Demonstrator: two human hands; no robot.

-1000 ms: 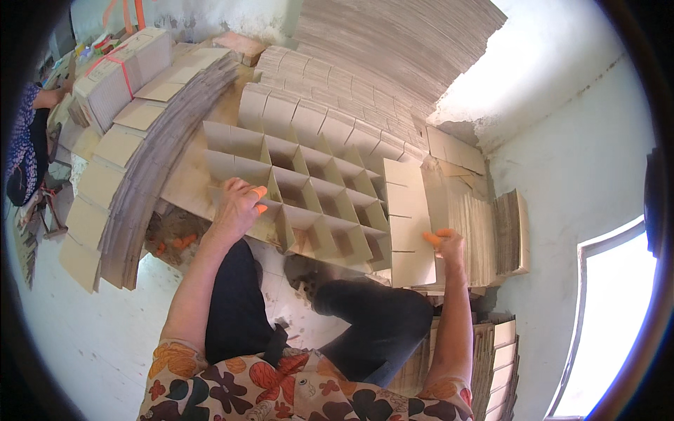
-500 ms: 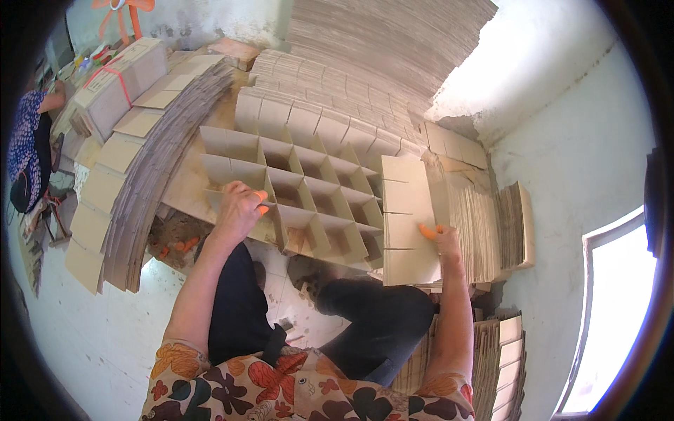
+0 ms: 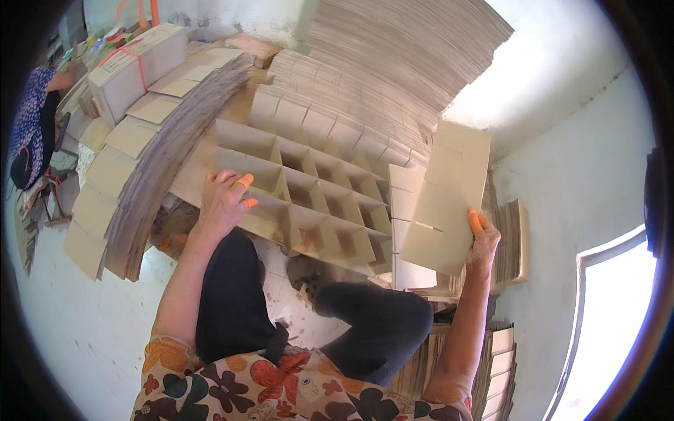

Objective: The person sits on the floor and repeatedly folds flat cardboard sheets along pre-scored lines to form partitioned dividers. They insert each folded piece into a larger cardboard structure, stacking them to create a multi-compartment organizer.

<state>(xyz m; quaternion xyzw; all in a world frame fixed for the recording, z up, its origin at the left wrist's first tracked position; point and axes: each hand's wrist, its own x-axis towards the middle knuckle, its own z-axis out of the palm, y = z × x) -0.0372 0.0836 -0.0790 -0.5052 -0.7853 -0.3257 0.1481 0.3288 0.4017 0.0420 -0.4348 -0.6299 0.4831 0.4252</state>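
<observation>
Our left forearm (image 3: 184, 277) slants up and inward to our left hand (image 3: 223, 202), back uppermost, its fingers (image 3: 232, 177) curled, two orange-covered tips (image 3: 250, 203) slightly apart; our right forearm (image 3: 466, 316) leans outward; our right hand (image 3: 482, 242) is bent in a grip, its orange-covered fingertips (image 3: 475, 223) pointing upward.

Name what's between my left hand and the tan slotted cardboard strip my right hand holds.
The head view shows a tan cardboard divider grid, then another slotted strip, partly covered by the held strip.
</observation>
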